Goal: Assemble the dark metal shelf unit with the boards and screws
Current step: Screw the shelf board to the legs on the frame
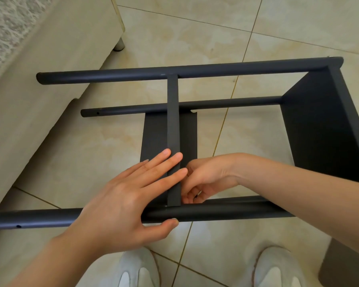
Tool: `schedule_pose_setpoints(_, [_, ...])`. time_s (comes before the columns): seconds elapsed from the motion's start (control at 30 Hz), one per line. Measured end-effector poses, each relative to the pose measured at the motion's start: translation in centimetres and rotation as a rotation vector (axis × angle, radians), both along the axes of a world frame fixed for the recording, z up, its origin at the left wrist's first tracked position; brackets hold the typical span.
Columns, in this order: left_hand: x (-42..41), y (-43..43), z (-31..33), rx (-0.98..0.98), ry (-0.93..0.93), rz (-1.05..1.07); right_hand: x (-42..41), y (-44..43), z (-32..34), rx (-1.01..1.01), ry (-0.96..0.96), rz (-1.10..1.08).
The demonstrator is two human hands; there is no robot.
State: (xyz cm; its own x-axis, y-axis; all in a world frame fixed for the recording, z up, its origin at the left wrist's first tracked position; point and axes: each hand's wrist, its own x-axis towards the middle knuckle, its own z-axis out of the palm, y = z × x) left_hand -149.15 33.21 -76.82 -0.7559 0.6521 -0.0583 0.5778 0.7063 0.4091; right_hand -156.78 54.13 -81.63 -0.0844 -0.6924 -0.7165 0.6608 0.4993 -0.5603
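The dark metal shelf unit lies on its side on the tiled floor. Its near tube (226, 212) runs left to right in front of me, with the far top tube (112, 76) and a lower tube (226, 103) behind. A middle board (173, 125) stands on edge between the tubes, and an end board (319, 131) is fixed at the right. My left hand (129, 195) lies with straight fingers across the middle board, its thumb under the near tube. Beside the board, just above the near tube, my right hand (205, 179) has curled fingers; what they pinch is hidden.
A beige sofa base (39, 100) with a short leg (119, 44) runs along the left. My two white shoes (137, 270) stand just under the near tube. A brown object (348, 266) sits at the lower right corner. Open screw holes show at the tubes' left ends.
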Motion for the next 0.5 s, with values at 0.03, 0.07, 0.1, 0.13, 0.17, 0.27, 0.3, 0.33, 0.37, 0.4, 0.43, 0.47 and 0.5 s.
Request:
schedule_pose_setpoints(0.03, [0.01, -0.03, 0.01, 0.000, 0.000, -0.001, -0.01, -0.11, -0.07, 0.012, 0.009, 0.007])
schedule_pose_setpoints(0.07, [0.03, -0.07, 0.01, 0.000, 0.000, -0.002, 0.00, -0.19, -0.12, 0.019, 0.019, 0.016])
schedule_pose_setpoints(0.1, [0.07, -0.14, -0.01, 0.001, -0.002, -0.002, 0.02, -0.24, -0.18, 0.021, 0.023, 0.023])
schedule_pose_setpoints(0.13, [0.10, -0.20, -0.05, 0.001, -0.005, -0.003, 0.09, -0.30, -0.26, 0.017, 0.018, 0.026])
schedule_pose_setpoints(0.17, [0.14, -0.29, -0.09, -0.001, -0.005, -0.004, 0.15, -0.35, -0.33, 0.008, 0.006, 0.022])
schedule_pose_setpoints(0.27, [0.18, -0.39, -0.22, 0.007, -0.008, -0.003, 0.30, -0.48, -0.63, -0.035, -0.031, -0.008])
schedule_pose_setpoints(0.3, [0.18, -0.39, -0.24, 0.009, -0.007, -0.004, 0.27, -0.45, -0.69, -0.047, -0.045, -0.016])
schedule_pose_setpoints(0.33, [0.17, -0.39, -0.26, 0.008, -0.001, -0.006, 0.19, -0.40, -0.71, -0.057, -0.059, -0.021])
schedule_pose_setpoints(0.37, [0.18, -0.40, -0.27, 0.006, 0.003, -0.007, 0.09, -0.33, -0.70, -0.065, -0.071, -0.020])
schedule_pose_setpoints(0.4, [0.17, -0.42, -0.27, 0.006, 0.006, -0.007, -0.02, -0.26, -0.65, -0.070, -0.081, -0.017])
schedule_pose_setpoints(0.43, [0.18, -0.43, -0.28, 0.007, 0.007, -0.007, -0.11, -0.23, -0.60, -0.069, -0.085, -0.013])
schedule_pose_setpoints(0.47, [0.17, -0.43, -0.29, 0.006, 0.008, -0.007, -0.14, -0.25, -0.57, -0.062, -0.082, -0.008])
schedule_pose_setpoints(0.5, [0.19, -0.44, -0.30, 0.006, 0.008, -0.008, -0.14, -0.31, -0.57, -0.050, -0.070, -0.002])
